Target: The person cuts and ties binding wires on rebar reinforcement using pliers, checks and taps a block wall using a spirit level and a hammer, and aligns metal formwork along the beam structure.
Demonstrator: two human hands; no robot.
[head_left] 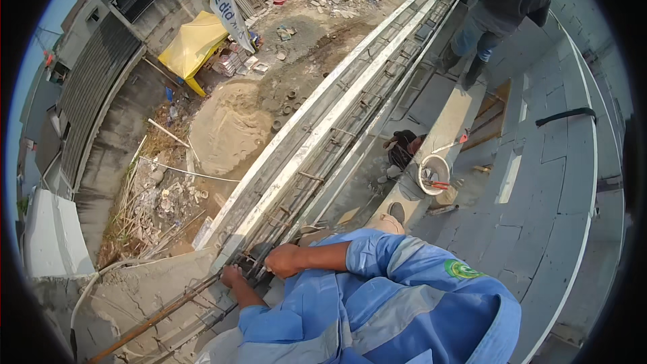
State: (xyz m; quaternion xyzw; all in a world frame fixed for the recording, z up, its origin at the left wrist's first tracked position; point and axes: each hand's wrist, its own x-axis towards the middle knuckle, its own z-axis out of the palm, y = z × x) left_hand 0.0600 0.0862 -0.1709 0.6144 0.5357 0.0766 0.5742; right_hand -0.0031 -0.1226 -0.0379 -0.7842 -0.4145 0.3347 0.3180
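Observation:
My left hand (232,276) is closed at the end of a long run of steel rebar (162,315), which lies over the concrete at lower left. Just to its right, my right hand (284,261) is curled into a fist beside a small dark object (259,251). What the fingers of each hand hold is hidden. From the hands the rebar cage (311,176), with short cross ties, runs away to the upper right. White formwork boards (296,155) flank it on the left.
A pale plank (448,118) carries a white bucket (435,174) with red-handled tools. A co-worker (495,7) in boots stands farther along; another person (406,147) is lower down. A grey block wall (539,175) rises at right. Far below at left are a sand pile (229,128) and yellow canopy (193,44).

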